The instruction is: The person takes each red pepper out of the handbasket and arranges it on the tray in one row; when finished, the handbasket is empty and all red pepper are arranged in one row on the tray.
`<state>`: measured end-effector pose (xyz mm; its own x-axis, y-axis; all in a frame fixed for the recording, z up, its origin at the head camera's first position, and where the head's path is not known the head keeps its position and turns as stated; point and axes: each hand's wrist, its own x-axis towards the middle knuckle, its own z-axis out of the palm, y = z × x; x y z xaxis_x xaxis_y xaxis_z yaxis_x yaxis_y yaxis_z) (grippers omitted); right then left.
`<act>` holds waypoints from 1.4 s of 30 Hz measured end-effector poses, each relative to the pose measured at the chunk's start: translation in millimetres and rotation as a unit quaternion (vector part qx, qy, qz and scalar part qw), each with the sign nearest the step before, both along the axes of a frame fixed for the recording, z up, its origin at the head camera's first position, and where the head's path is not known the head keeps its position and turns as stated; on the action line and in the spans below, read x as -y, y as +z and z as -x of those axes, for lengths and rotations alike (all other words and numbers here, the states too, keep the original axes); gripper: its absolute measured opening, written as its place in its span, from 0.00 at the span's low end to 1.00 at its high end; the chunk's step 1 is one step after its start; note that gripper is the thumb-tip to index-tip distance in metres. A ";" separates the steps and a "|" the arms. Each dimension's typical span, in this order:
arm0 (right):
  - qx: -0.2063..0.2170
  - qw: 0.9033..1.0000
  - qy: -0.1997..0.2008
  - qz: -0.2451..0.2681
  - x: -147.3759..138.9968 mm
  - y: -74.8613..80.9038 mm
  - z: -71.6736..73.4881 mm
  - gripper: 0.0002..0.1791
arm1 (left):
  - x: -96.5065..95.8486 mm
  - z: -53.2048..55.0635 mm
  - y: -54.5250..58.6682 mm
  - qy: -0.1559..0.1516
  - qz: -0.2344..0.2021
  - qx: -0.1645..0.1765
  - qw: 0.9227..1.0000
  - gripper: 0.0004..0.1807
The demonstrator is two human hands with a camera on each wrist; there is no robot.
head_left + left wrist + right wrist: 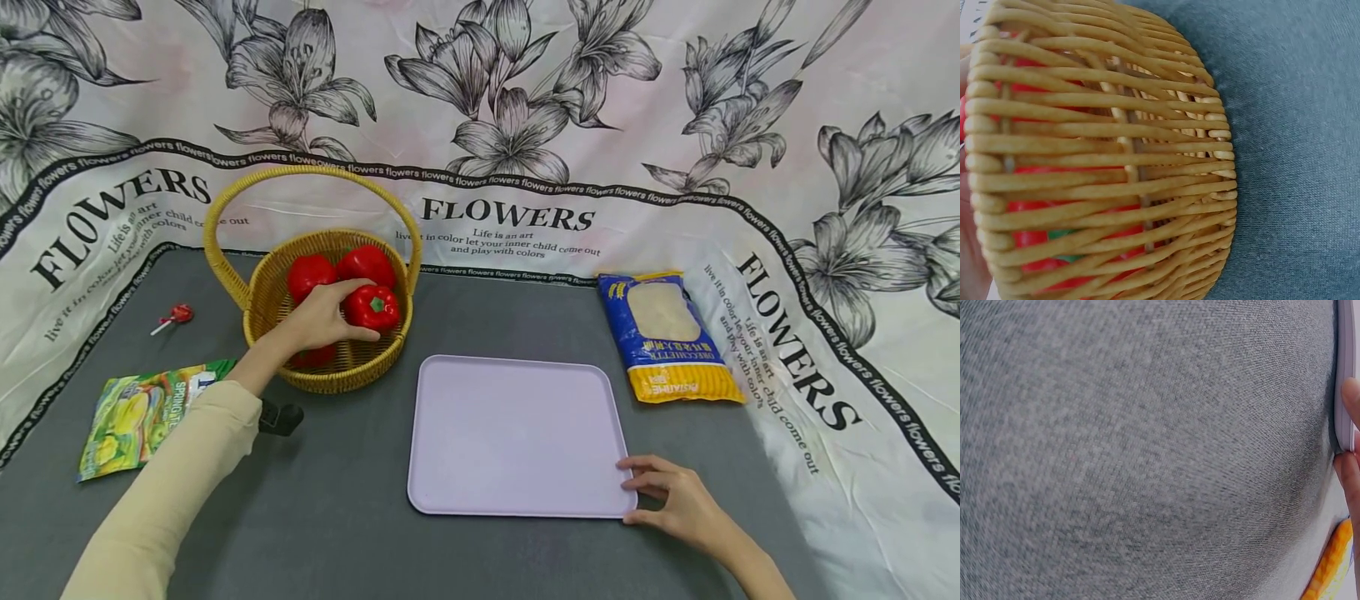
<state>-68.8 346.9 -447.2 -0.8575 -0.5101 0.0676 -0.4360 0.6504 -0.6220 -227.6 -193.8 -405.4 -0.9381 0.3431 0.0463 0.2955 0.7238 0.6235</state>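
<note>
My left hand (326, 317) reaches into a yellow wicker basket (341, 382) and holds a red bell pepper (375, 310), its thumb and fingers on either side of it. More red, rounded produce (367, 265) lies in the basket around the hand. In the left wrist view the basket wall (1097, 131) fills much of the picture, with red and green showing through the weave. My right hand (675, 500) grips the lower right corner of a pale lilac tray (517, 437), fingers on its right rim and thumb at the front edge. The tray lies flat on the grey cloth.
A blue and yellow pasta bag (667, 337) lies right of the tray. To the left are a green and yellow packet (138, 417), partly behind the left forearm, and a red lollipop (177, 315). The basket's tall handle (311, 169) arches behind the left hand.
</note>
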 end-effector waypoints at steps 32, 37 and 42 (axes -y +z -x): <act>-0.025 0.999 0.011 0.027 -2.8 -4.5 0.5 0.17 | 16.1 -28.2 29.5 0.029 -0.171 0.093 0.980 0.41; -0.020 0.999 0.013 0.025 -3.0 -3.0 0.1 0.17 | 14.5 -31.5 32.0 0.027 -0.171 0.093 0.981 0.41; -0.023 0.999 0.014 0.030 -2.6 -2.1 -1.2 0.16 | 11.9 -33.9 34.4 0.024 -0.170 0.090 0.981 0.39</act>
